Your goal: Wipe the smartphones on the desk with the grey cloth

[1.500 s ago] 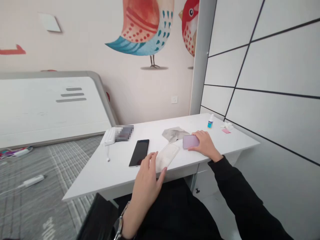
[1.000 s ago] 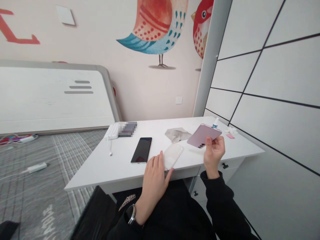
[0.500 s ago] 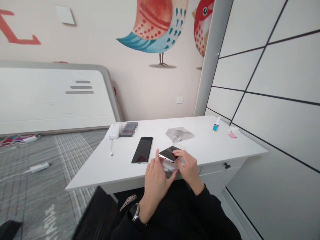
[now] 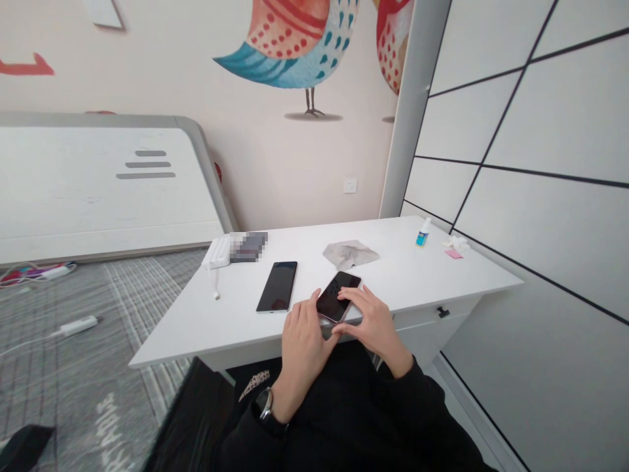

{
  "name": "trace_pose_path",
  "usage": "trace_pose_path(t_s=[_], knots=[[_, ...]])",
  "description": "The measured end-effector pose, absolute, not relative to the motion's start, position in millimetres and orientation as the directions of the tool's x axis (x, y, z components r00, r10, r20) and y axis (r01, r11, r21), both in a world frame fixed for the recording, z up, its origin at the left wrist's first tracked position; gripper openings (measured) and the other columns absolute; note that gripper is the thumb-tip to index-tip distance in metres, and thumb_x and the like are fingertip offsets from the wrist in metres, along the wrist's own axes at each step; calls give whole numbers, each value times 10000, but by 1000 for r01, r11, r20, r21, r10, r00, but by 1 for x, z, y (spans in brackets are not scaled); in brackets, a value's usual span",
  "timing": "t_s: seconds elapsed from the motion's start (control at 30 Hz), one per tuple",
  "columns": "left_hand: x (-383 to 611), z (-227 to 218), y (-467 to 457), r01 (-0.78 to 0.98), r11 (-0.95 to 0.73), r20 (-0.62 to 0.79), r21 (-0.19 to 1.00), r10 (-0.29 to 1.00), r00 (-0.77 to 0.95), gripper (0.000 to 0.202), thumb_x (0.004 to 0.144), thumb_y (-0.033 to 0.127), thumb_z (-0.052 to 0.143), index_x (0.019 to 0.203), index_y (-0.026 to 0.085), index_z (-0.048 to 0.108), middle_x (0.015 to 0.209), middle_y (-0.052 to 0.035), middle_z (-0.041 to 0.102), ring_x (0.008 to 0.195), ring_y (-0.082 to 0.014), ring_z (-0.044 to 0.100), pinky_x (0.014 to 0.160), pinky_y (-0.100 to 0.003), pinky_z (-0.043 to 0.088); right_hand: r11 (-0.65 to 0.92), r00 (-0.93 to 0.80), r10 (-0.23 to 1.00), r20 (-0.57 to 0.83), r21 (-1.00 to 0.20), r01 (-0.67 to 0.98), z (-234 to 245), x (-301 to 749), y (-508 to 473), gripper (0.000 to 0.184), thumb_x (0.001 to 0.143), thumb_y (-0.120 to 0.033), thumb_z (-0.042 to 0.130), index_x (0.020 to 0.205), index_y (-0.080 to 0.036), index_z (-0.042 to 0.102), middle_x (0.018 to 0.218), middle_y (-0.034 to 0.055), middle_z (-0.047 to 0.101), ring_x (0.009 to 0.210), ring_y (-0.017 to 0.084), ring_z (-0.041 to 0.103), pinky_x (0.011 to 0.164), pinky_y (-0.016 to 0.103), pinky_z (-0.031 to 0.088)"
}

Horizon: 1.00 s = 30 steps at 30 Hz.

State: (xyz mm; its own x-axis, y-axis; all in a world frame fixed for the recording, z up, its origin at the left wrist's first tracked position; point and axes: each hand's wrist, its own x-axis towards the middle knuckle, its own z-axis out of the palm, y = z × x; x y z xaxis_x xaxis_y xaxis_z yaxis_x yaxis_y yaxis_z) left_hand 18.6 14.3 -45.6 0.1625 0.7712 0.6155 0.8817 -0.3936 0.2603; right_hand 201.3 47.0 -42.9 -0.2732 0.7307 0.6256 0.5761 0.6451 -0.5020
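A smartphone (image 4: 334, 300) with a dark screen and pinkish edge is at the near edge of the desk, between my hands. My left hand (image 4: 303, 334) grips its left side, fingers along the edge and thumb below the bottom end. The fingertips of my right hand (image 4: 371, 324) press on the screen's right part, while the thumb is by the bottom corner. Whether anything lies beneath the phone is hidden. Just left of my hands, a larger phone (image 4: 278, 287) lies flat, screen dark. A crumpled grey cloth (image 4: 350, 254) is spread behind the held phone.
On the white desk (image 4: 196, 328), a white power strip (image 4: 217, 252) with a short cable and a blurred dark item (image 4: 249, 246) stand at back left. A small blue-labelled bottle (image 4: 422, 233), white scraps (image 4: 456, 242) and a pink slip (image 4: 454, 254) are at back right. A drawer handle (image 4: 443, 312) sticks out below.
The held phone has turned from a tilt, with its bottom edge toward me, to face up more. The clear piece seen under it is now out of sight. My view has shifted slightly.
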Motion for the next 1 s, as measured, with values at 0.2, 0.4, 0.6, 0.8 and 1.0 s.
trace_pose_path(t_s=[0.2,0.4,0.6,0.8,1.0], knots=[[19,-41,11,878,-401,618,261,768,167,574,882,437,698,1353,168,509,1227,-133,629,1133,-304,588,989,-453,495,666,-150,711,687,-589,457,-46,201,23,408,978,-497,582,1302,-250,609,1381,105,628,1363,308,513,1162,521,349],[22,-33,-9,864,-374,554,337,821,138,629,859,453,732,1375,189,487,1208,-115,597,1125,-301,601,945,-437,534,299,172,938,299,-954,27,-81,185,-29,289,993,-511,536,971,-231,604,838,21,644,729,175,619,672,303,518],[28,-25,-42,674,-326,313,663,938,146,740,828,343,768,1460,276,390,1273,-88,505,949,-215,663,825,-354,578,-68,-247,968,33,-918,-392,-74,183,-40,534,933,-578,615,1342,-242,543,1196,97,700,972,235,703,841,364,576],[13,-41,-48,202,-79,38,976,979,198,516,964,508,535,1380,228,410,1115,-66,584,799,-157,621,782,-320,542,-151,-292,956,-36,-912,-382,-62,197,-41,573,843,-424,778,1350,-245,578,1194,84,720,1008,235,709,819,336,587],[5,-50,-35,186,-8,-69,983,912,405,473,986,609,435,791,188,527,660,29,507,641,-132,475,672,-264,384,-141,-331,943,-32,-940,-311,-71,208,-40,599,840,-465,786,1353,-229,588,1133,87,753,895,189,735,755,276,570]])
